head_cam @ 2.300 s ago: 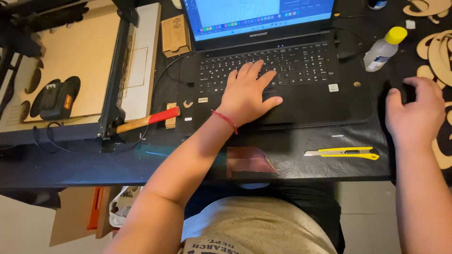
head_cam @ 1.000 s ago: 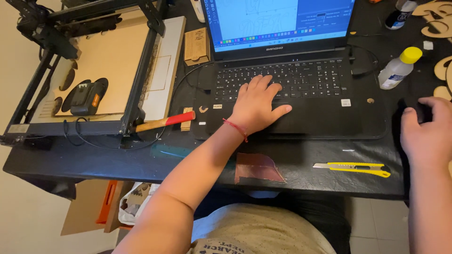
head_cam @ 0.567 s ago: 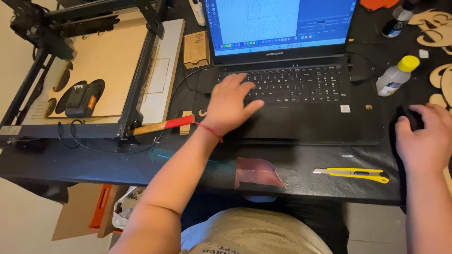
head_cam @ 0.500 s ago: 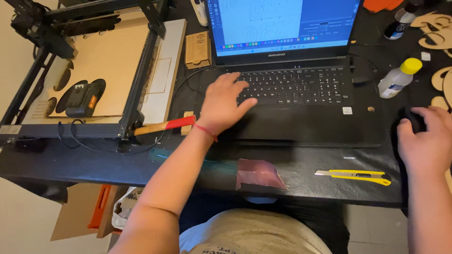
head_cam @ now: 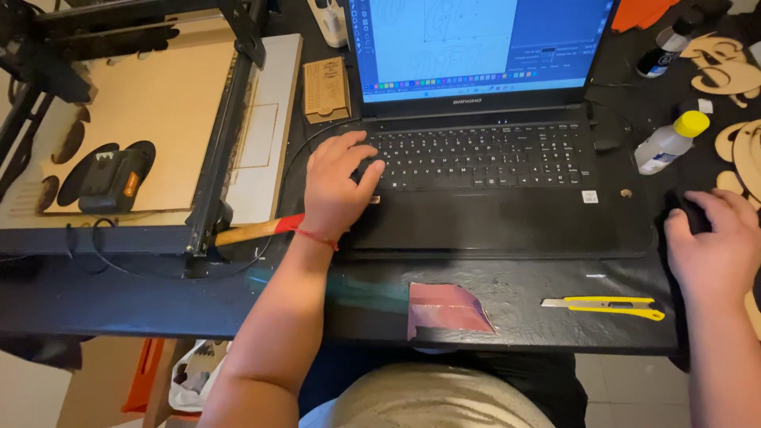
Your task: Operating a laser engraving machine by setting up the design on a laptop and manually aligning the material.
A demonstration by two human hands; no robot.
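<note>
Head view: a person sits at a dark bench [head_cam: 143, 309], both hands at a laptop [head_cam: 499, 158] that stands open in the middle of it.
Left hand [head_cam: 337, 190]: lies on the laptop's left edge, fingers [head_cam: 366, 168] loosely spread and curled onto the leftmost keys, gripping nothing.
Right hand [head_cam: 713, 250]: right of the laptop, fingers closed down over a dark mouse [head_cam: 688, 212], mostly hidden beneath them.
Screen: a drawing program is up, faint outlines on a pale blue field; too blurred to tell more.
Left of the laptop: a black-framed cutting machine [head_cam: 214, 135] holds a wooden sheet [head_cam: 135, 119] with several shapes already cut out; a red-handled hammer [head_cam: 261, 230] lies between it and the laptop.
Right of the laptop: finished wooden cut-outs [head_cam: 725, 71], a yellow-capped bottle [head_cam: 670, 143].
In front of the laptop: a yellow utility knife [head_cam: 602, 304].
Progress: judged as mid-way, some cutting done, the work now at the computer stage.
</note>
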